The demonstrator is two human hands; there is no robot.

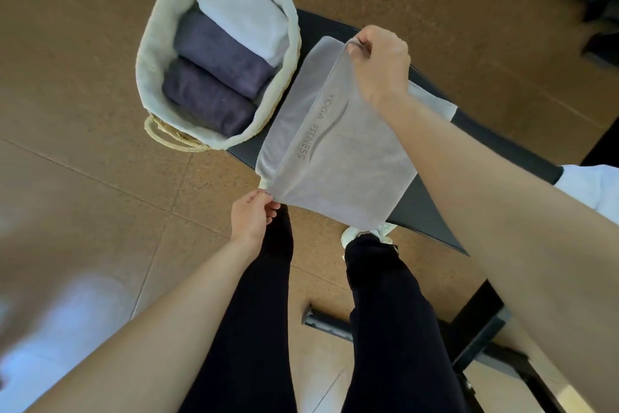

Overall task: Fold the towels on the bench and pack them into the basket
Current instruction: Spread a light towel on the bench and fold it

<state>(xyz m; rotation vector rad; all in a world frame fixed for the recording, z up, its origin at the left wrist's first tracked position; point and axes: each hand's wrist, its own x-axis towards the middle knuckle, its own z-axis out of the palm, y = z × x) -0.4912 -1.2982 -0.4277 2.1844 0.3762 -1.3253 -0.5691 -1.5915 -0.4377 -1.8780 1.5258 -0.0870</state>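
Head view: my basket [147,54] sits left on the tabletop [435,208], with rolled towels [214,78] inside. My left hand [251,215] has a pinching grip on the grey towel [335,151] at its near corner. My right hand [378,64] pinches the far corner, stretching it flat for folding, I think.

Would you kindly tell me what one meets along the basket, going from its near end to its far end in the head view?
Along the basket: near handle → dark purple towel → lighter purple towel → white towel.
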